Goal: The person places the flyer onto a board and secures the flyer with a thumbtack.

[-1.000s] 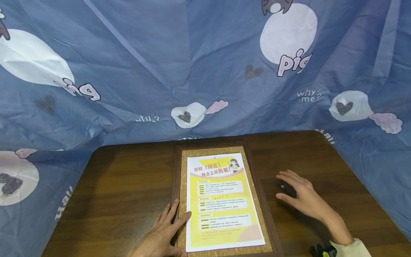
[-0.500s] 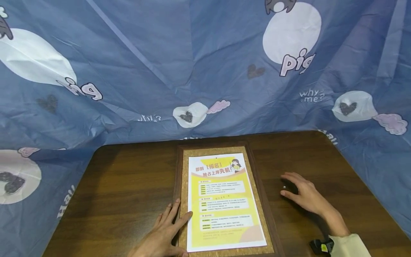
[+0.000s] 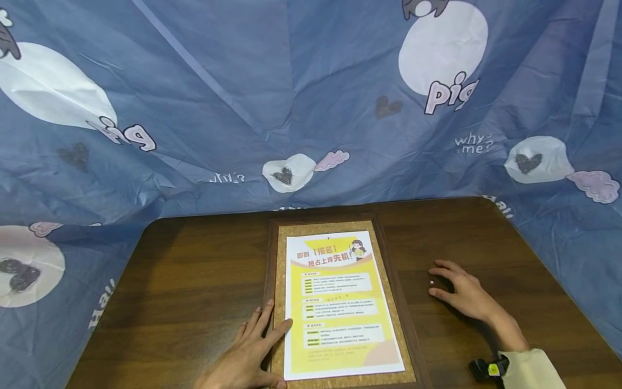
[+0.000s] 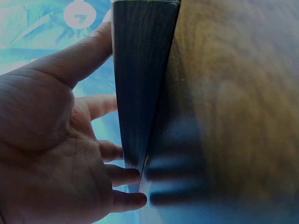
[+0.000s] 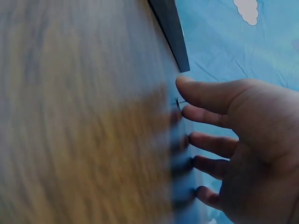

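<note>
A yellow and white printed sheet [image 3: 340,319] lies on a cork board [image 3: 279,292] with a dark brown wooden frame [image 3: 399,302]. My left hand [image 3: 248,348] rests with spread fingers along the frame's left side, its index fingertip over the cork at the sheet's edge. In the left wrist view the fingers [image 4: 126,176] reach along the frame's side wall [image 4: 140,70]. Right of the board, my right hand [image 3: 464,294] hovers low with thumb and index finger apart around a small shiny thumbtack [image 3: 431,282]. Its thin point [image 5: 177,103] shows near the index fingertip.
The board lies on a dark wooden table [image 3: 194,281] with rounded back corners. A blue printed curtain [image 3: 218,108] hangs right behind the table. A dark pin head [image 3: 328,237] sits at the sheet's top edge. A black wrist strap [image 3: 481,370] is on the right arm.
The right thumb and index finger have drawn closer together around the thumbtack. The left hand stays on the frame. The whole head view has shifted slightly.
</note>
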A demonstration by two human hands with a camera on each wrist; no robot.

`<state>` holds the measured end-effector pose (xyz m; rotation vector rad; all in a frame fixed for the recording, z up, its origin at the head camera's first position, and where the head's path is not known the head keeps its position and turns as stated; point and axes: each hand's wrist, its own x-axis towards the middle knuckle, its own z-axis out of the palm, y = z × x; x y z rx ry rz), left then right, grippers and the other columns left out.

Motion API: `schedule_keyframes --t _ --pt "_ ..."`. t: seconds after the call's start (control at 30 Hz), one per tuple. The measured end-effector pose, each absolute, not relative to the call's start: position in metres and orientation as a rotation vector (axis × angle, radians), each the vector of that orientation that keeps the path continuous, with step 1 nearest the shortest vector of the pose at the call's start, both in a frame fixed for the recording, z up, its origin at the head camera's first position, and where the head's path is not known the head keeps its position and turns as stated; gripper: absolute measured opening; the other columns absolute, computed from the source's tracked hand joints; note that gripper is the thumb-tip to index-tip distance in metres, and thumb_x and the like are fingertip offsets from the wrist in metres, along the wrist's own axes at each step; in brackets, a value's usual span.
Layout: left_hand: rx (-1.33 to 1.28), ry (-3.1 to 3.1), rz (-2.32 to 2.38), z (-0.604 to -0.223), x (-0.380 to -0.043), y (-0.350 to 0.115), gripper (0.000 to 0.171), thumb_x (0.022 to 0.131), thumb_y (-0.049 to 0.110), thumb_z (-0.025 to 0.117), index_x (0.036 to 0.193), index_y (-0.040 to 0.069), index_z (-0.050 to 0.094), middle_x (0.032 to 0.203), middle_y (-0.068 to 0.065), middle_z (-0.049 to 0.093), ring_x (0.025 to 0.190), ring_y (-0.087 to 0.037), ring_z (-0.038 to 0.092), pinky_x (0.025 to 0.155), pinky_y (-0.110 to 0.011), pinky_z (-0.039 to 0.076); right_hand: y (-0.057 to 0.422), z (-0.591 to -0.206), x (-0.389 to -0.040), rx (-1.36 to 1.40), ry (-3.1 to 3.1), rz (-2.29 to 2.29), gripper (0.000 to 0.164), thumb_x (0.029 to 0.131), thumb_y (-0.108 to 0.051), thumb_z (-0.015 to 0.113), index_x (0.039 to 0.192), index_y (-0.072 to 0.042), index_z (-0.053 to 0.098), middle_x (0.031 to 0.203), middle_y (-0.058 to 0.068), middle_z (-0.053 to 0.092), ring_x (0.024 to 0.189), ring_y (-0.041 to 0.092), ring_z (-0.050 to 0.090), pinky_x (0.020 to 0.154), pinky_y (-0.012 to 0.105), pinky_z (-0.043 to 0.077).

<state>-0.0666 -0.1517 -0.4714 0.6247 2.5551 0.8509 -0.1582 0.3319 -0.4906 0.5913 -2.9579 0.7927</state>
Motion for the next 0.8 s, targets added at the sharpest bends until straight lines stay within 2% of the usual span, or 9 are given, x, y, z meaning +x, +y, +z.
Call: schedule_keyframes --t 0.2,0.43,0.8 --pt "0.631 2.549 0.870 -0.471 -0.067 -0.152 0.107 0.066 0.051 0.085 0.154 0.015 0.036 0.162 -0.025 -0.003 0.142 -0.056 0.005 0.100 -0.079 0.015 0.333 -0.502 -0.156 0.588 -2.841 0.837 0.043 0.086 -0.017 0.077 0.122 0.000 0.063 0.138 0.028 0.046 0.127 0.052 0.039 0.086 0.072 0.030" --pt "0.638 2.552 0.874 -0.471 -0.068 -0.153 0.107 0.066 0.051 0.085 0.154 0.014 0.036 0.162 -0.026 -0.002 0.143 -0.054 0.003 0.101 -0.078 0.014 0.334 -0.515 -0.157 0.559 -2.736 0.984 0.039 0.084 -0.012 0.079 0.119 -0.004 0.065 0.137 0.026 0.047 0.128 0.052 0.035 0.087 0.072 0.022" --pt "0.634 2.561 0.856 -0.473 -0.067 -0.152 0.107 0.065 0.052 0.085 0.154 0.015 0.037 0.162 -0.025 -0.003 0.143 -0.054 0.005 0.100 -0.079 0.016 0.330 -0.526 -0.159 0.458 -2.600 0.969 0.026 0.078 -0.006 0.083 0.102 -0.009 0.072 0.128 0.025 0.055 0.118 0.053 0.044 0.083 0.067 0.023"
